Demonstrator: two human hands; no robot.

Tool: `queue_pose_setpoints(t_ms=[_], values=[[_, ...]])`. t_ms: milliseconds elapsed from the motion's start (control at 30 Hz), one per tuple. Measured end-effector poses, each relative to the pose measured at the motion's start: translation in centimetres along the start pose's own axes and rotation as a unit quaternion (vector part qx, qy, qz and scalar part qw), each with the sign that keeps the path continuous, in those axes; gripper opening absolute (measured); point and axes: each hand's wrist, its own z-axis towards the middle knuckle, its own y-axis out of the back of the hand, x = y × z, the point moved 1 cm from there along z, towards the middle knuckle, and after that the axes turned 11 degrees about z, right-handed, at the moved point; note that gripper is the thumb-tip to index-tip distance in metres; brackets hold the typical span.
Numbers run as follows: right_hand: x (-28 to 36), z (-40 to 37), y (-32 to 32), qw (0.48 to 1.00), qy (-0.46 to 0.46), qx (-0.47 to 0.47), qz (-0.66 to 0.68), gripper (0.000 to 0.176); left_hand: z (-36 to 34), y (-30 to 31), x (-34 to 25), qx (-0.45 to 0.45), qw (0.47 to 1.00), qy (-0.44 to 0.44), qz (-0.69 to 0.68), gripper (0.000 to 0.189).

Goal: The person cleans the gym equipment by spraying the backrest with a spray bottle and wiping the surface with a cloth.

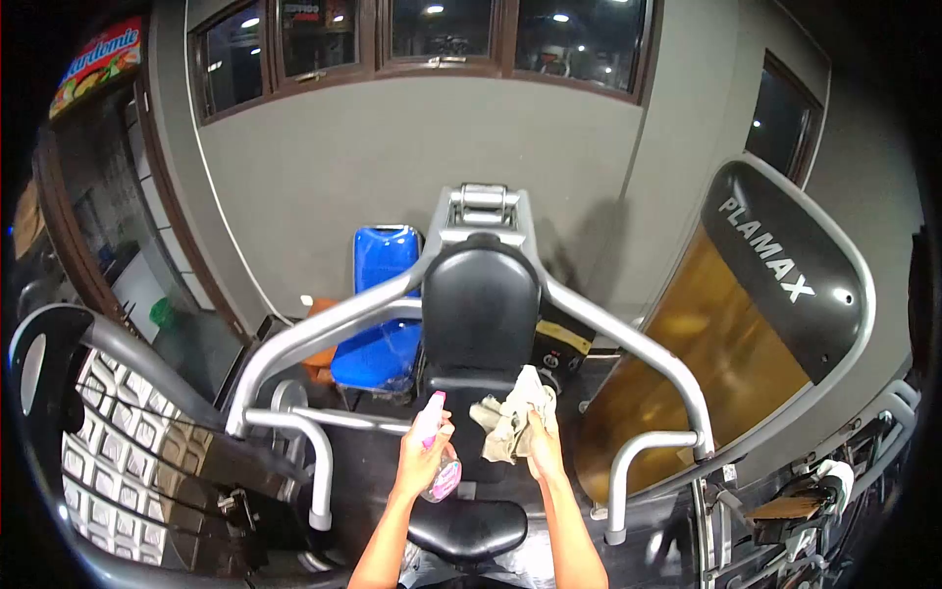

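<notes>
My left hand (424, 458) is wrapped round a spray bottle (446, 478) with a pink and white trigger head and a pink label. To its right, my right hand (542, 442) grips a crumpled pale cloth (505, 427), which hangs out to the left of my fingers. Both hands are held above the black seat (469, 528) of a gym machine. Just beyond them stands the machine's upright black backrest (479, 306). Neither the bottle nor the cloth appears to touch the padding.
Silver tubular arms (628, 329) of the machine curve out on both sides. A blue padded chair (381, 339) stands behind, by the grey wall (412, 147). At right rises a panel marked PLAMAX (765, 245); a black-framed weight-stack housing (128, 442) is at left.
</notes>
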Motion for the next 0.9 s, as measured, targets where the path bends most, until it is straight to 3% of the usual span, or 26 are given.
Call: queue_pose_setpoints(t_ms=[67, 200, 300, 500, 600, 733, 900], values=[[1.3, 1.3, -1.8, 0.999, -0.015, -0.007, 0.034, 0.060, 2.5, 0.7, -0.8, 0.015, 1.000, -0.023, 0.001, 0.040], [2.5, 4.3, -3.8, 0.997, -0.013, 0.029, 0.072, 0.061, 7.3, 1.6, -2.9, 0.038, 0.997, -0.069, -0.019, 0.038], [4.7, 5.2, -5.8, 0.998, -0.006, 0.067, -0.006, 0.063, 10.8, 1.9, -3.5, 0.058, 0.994, -0.096, -0.014, 0.038], [8.2, 7.8, -8.8, 0.980, 0.082, 0.101, -0.150, 0.045, 17.1, 1.9, -6.0, 0.092, 0.991, -0.088, -0.028, 0.040], [8.6, 10.5, -8.2, 0.963, 0.112, 0.051, -0.239, 0.035, 19.7, 1.6, -7.4, 0.100, 0.992, -0.076, -0.005, 0.040], [8.3, 14.7, -6.9, 0.945, 0.180, 0.024, -0.274, 0.037, 22.4, 0.8, -7.9, 0.095, 0.993, -0.057, 0.048, 0.039], [8.7, 16.9, -7.7, 0.953, 0.197, 0.015, -0.231, 0.037, 24.0, -0.5, -7.9, 0.051, 0.996, -0.026, 0.063, 0.038]])
